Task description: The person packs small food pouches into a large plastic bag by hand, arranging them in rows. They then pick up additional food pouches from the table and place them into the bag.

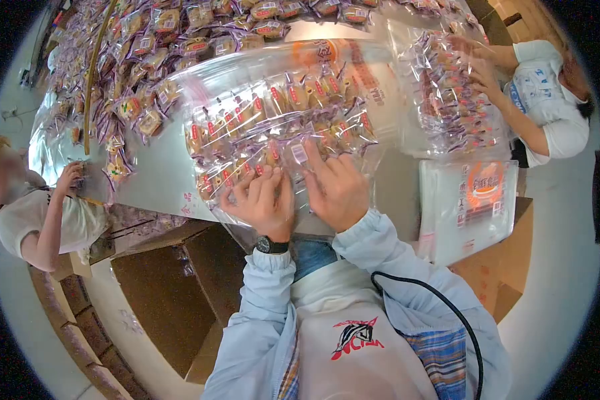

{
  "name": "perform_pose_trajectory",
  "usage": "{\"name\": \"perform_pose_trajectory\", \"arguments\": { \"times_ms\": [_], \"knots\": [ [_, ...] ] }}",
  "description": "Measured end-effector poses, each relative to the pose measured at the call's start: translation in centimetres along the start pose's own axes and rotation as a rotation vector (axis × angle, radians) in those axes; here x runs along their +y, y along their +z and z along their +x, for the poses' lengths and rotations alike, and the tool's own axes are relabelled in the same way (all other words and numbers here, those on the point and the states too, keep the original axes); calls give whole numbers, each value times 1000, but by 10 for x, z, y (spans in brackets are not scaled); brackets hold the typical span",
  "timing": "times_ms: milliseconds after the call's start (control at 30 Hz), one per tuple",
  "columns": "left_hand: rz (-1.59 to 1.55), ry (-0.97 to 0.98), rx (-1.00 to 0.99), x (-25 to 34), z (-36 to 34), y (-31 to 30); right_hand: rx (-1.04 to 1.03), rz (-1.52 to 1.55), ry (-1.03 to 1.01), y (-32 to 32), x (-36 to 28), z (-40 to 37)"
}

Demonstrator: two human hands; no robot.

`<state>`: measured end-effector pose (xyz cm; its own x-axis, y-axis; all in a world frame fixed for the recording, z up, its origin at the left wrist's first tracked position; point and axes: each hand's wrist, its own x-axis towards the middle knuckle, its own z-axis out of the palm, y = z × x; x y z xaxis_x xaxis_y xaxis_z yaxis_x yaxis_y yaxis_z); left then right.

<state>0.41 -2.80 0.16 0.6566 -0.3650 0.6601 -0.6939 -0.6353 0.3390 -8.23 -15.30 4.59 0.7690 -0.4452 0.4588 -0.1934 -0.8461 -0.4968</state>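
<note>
Tbl (152, 175): bagged pkts (297, 97) against L hand (263, 203)

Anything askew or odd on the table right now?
One thing: the packet by the right hand's index finger shows its barcode, while most visible packets in that clear bag show red labels. Probably just flipped. I see no obvious spill or damage, though the hands hide part of the front row.
</note>
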Motion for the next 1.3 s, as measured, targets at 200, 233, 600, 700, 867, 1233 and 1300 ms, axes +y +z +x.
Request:
{"name": "perform_pose_trajectory", "arguments": {
  "times_ms": [200,233,600,700,867,1233,1300],
  "knots": [
    [-21,-51,82,4,5,0,80,10,5,5,2,-3],
    [-44,-70,89,4,5,2,78,-3,21,4,0,-4],
    [-259,-229,54,14,27,-16,-77,-22,93,11,-22,7],
    [-131,-205,-73,4,30,-22,-47,155,79,11,-8,8],
    [-23,-110,-188,-2,24,-23,-19,322,64,20,1,3],
    [29,-54,-223,-7,13,-16,-71,452,142,-6,-8,-24],
    [17,-8,-193,-10,11,-17,-145,292,98,-15,-6,-27]
  ]
}}
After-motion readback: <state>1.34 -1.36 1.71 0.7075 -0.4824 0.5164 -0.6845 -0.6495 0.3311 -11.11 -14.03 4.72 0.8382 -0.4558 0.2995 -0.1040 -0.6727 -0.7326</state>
